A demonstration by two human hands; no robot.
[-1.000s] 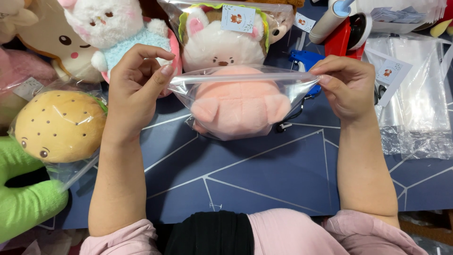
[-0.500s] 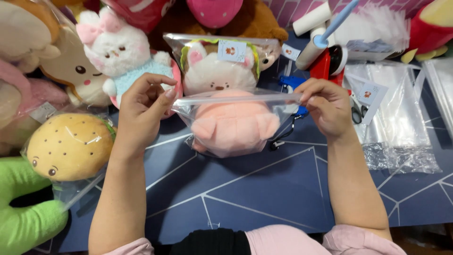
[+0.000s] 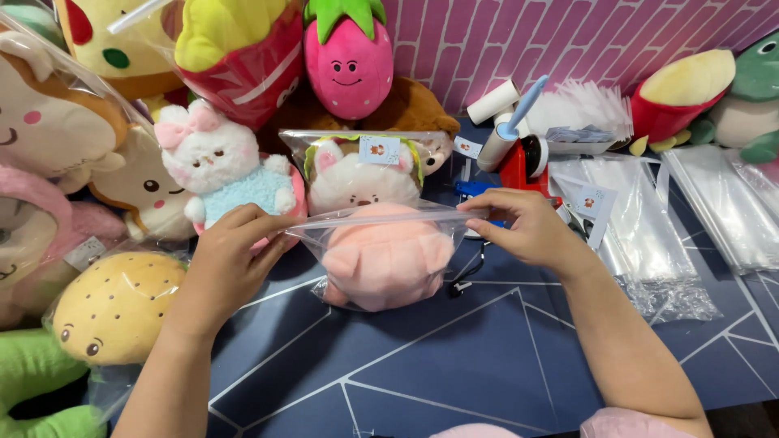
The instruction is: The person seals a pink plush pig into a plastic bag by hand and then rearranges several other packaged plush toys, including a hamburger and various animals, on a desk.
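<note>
Pink round plush toy [image 3: 389, 259] sits inside a clear plastic zip bag [image 3: 369, 231] at the centre of the dark blue tabletop [image 3: 454, 365]. Left hand [image 3: 227, 264] at nine o'clock and right hand [image 3: 527, 227] at three o'clock each keep a closed grip pinching the bag's top edge. At twelve o'clock stands a bagged white bunny plush [image 3: 357, 182] bearing a small white square label [image 3: 380, 149].

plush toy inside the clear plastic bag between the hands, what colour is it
Pale pink soft plush toy, seen best in the head view.

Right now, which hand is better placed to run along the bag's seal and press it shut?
Probably the left hand: it pinches the bag at one end of the seal, while the right hand steadies the other end.
</note>
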